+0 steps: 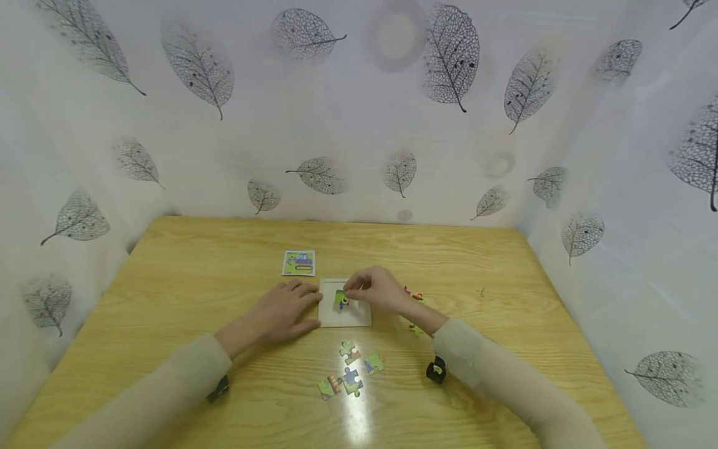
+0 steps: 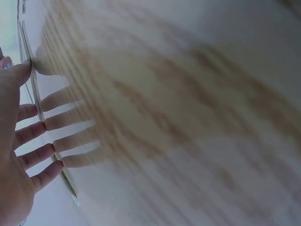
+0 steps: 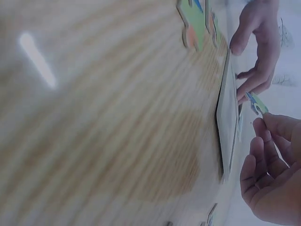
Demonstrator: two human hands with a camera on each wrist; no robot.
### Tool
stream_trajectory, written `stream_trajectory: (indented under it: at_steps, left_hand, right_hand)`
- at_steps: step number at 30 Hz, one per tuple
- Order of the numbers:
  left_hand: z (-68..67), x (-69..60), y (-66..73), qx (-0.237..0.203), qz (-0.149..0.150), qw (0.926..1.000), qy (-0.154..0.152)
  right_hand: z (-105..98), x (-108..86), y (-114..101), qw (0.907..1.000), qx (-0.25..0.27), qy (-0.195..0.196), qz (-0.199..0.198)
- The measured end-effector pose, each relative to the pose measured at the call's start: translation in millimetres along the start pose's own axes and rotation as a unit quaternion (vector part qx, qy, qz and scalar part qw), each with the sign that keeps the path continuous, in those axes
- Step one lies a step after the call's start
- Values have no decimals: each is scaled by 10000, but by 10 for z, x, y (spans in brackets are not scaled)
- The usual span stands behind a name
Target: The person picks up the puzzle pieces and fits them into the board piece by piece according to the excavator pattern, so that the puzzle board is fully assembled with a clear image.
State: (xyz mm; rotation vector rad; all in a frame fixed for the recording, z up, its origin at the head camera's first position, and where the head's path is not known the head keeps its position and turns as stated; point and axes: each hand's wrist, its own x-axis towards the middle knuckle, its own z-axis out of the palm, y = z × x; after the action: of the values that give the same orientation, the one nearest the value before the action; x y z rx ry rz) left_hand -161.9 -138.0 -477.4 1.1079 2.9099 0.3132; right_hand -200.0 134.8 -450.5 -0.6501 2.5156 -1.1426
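Observation:
My right hand (image 1: 377, 290) pinches a green puzzle piece (image 1: 340, 298) between thumb and forefinger, above a shallow white puzzle tray (image 1: 348, 319). In the right wrist view the piece (image 3: 257, 103) shows green and blue, raised off the tray (image 3: 227, 117). Fingers extended, my left hand (image 1: 287, 310) lies on the table with its fingertips touching the tray's left edge. The left wrist view shows those fingers (image 2: 41, 153) against the thin tray side.
Several loose puzzle pieces (image 1: 352, 381) lie in front of the tray, and more pieces (image 1: 416, 330) are right of it, partly behind my right forearm. A picture card (image 1: 298, 263) lies behind the tray. One black object (image 1: 435, 370) is beside my right sleeve, another (image 1: 218, 389) beside my left.

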Motion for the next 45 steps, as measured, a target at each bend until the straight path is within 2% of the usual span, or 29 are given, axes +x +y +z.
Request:
stream_trajectory:
  at_steps: [8, 14, 23, 31, 38, 45]
  left_hand:
    - [10, 0, -6, 28, -41, 10000, -28]
    - [14, 4, -13, 37, -42, 10000, -38]
    - [4, 0, -4, 94, -2, 10000, 1]
    - [-9, 3, 6, 70, 7, 10000, -20]
    - [-9, 6, 0, 112, 33, 9999, 0]
    - [1, 1, -4, 88, 32, 10000, -2]
  right_hand:
    - [43, 323, 15, 9995, -281, -23, 136]
    - [82, 445, -2, 9993, -339, -101, 128]
    - [117, 473, -17, 9990, -423, -144, 47]
    - [151, 475, -12, 9982, -555, -100, 189]
    - [182, 468, -19, 9942, -1028, -318, 88]
    - [215, 488, -32, 9904, -1356, -268, -100]
